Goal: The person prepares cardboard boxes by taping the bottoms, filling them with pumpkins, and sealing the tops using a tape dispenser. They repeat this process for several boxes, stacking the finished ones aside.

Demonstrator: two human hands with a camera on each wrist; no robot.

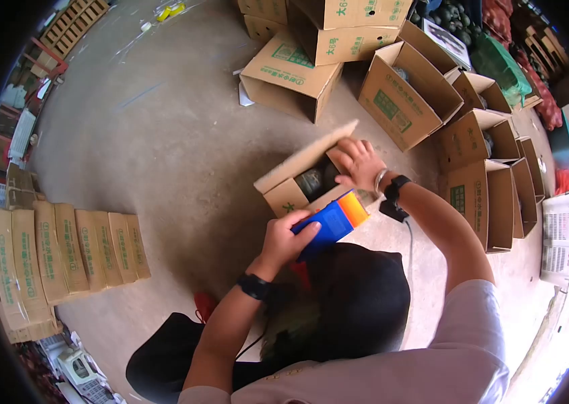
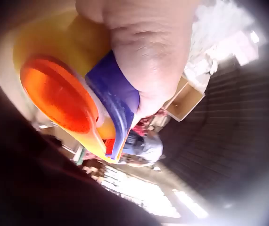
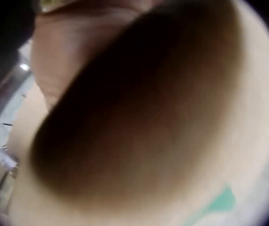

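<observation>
My left hand [image 1: 284, 239] grips a blue tape dispenser [image 1: 328, 225] with an orange end, held low over the near side of an open cardboard carton [image 1: 283, 195]. Close up in the left wrist view, the dispenser shows a round orange hub [image 2: 56, 94] and a yellow side. Dark round fruit [image 1: 310, 182] lies inside the carton. My right hand [image 1: 363, 165] is at the carton's right end, fingers spread over its edge beside the raised far flap [image 1: 308, 153]. Cardboard [image 3: 247, 155] and dark shadow fill most of the right wrist view.
Several open cartons [image 1: 476, 202] line the right side, and more [image 1: 291, 74] are stacked ahead. Flattened cartons [image 1: 69, 256] stand in a row at the left. A green net bag [image 1: 503, 67] lies at the far right. A red shoe [image 1: 205, 306] shows below my left arm.
</observation>
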